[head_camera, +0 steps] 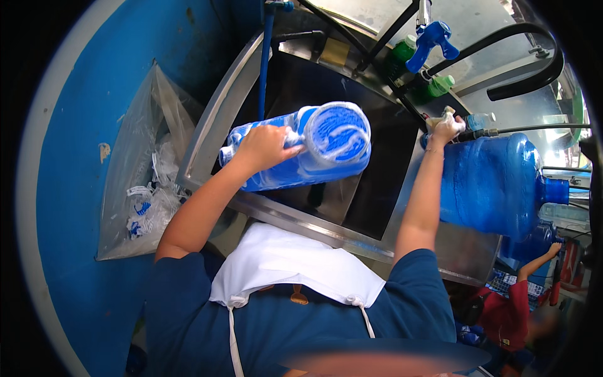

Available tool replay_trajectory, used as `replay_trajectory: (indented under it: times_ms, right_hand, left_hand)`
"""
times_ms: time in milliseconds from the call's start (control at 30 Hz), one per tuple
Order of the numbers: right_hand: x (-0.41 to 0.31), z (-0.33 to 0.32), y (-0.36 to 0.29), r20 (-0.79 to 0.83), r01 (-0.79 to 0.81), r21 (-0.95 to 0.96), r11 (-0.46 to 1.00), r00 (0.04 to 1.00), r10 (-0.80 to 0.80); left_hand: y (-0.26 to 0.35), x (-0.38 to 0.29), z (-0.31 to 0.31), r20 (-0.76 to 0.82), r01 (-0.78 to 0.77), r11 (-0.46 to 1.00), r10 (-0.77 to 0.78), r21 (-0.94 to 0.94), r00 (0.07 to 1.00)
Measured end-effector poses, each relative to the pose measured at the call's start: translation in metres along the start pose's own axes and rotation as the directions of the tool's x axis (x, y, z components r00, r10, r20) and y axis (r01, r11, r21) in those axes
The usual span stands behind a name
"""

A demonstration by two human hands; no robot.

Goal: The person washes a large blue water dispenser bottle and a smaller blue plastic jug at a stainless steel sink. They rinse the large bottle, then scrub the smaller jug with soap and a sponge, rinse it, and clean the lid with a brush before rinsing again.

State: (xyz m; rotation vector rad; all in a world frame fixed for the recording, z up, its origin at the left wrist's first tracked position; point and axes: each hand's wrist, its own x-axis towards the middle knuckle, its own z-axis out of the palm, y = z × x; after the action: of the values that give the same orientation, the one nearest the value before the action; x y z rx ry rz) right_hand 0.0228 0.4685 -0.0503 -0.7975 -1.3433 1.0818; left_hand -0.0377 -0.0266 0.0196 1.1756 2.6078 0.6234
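Note:
My left hand [264, 150] grips the handle of a blue plastic water container [301, 174], which lies tilted over the stainless steel sink [271, 209]. White suds coat the container and streak its large round cap [338, 133], which faces right. A small spout sticks out at its left end. On the right, my right hand [446, 129] is closed on a pale, soapy sponge or cloth [434, 122] above the sink's right rim. Just beside that wrist, a large blue water jug [485, 184] lies on its side, its neck pointing right.
A blue-handled tap [434, 45] and a curved black pipe [523, 30] overhang the back right. Green bottles [400, 54] and a yellowish sponge [334, 52] rest along the back ledge. A clear plastic bag [136, 184] hangs left. Another person [506, 311] is at lower right.

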Motion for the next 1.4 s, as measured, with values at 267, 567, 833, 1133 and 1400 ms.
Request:
replay_trajectory:
  times_ms: [267,567,833,1133,1400]
  right_hand:
    - [-0.119,0.032,-0.221,0.501,0.264,0.338,0.904,0.762,-0.41]
    - [-0.09,0.086,-0.284,0.6,0.516,0.262,0.815,0.575,-0.557]
    - [-0.073,0.091,-0.251,0.745,-0.373,0.62,0.691,0.555,-0.369]
    - [-0.197,0.053,-0.169,0.996,-0.973,0.086,-0.213,0.083,0.025]
    - [-0.183,0.126,-0.17,0.928,-0.951,0.282,0.122,0.303,0.218]
  left_hand:
    - [0.029,0.026,0.001,-0.112,0.027,1.0,-0.027,-0.004,0.993]
    - [0.032,0.035,0.005,-0.137,-0.001,0.999,-0.004,-0.034,0.991]
    - [0.032,0.036,0.003,-0.102,0.028,0.999,-0.032,-0.037,0.994]
    - [0.026,0.026,0.007,-0.138,0.008,1.0,-0.007,0.007,0.99]
    - [0.026,0.02,0.013,-0.124,0.011,1.0,-0.008,0.021,0.992]
